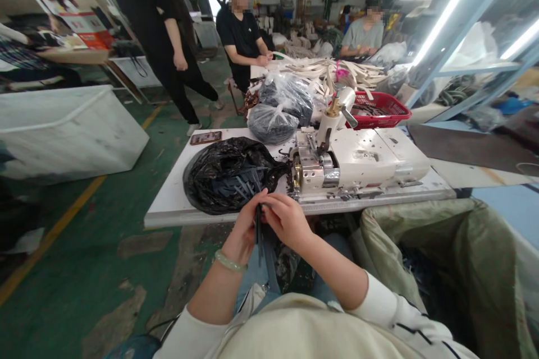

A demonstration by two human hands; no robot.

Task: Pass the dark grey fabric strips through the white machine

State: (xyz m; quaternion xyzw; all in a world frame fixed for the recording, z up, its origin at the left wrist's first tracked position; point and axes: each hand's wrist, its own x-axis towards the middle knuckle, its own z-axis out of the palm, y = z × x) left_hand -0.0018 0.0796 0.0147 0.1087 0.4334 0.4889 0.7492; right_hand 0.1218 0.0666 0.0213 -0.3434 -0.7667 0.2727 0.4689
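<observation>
My left hand (pixel 247 223) is closed around a bunch of narrow dark strips (pixel 258 235), whose ends hang below it and stick up above. Beside it, my right hand (pixel 286 219) has its fingers bent and pinched at the top of the same strips. Just beyond my hands, an open black plastic bag (pixel 210 171) lies on the white table (pixel 168 202), with more dark strips inside. To the right of the bag stands a white machine (pixel 362 157) with a metal head, with dark scraps scattered on and around it.
A phone (pixel 206 138) lies at the table's far left corner. Behind are clear bags of dark pieces (pixel 278 112) and a red basket (pixel 379 109). A green sack (pixel 442 235) stands at right, a white bin (pixel 71 129) at left. Several people are nearby, one walking (pixel 147 28).
</observation>
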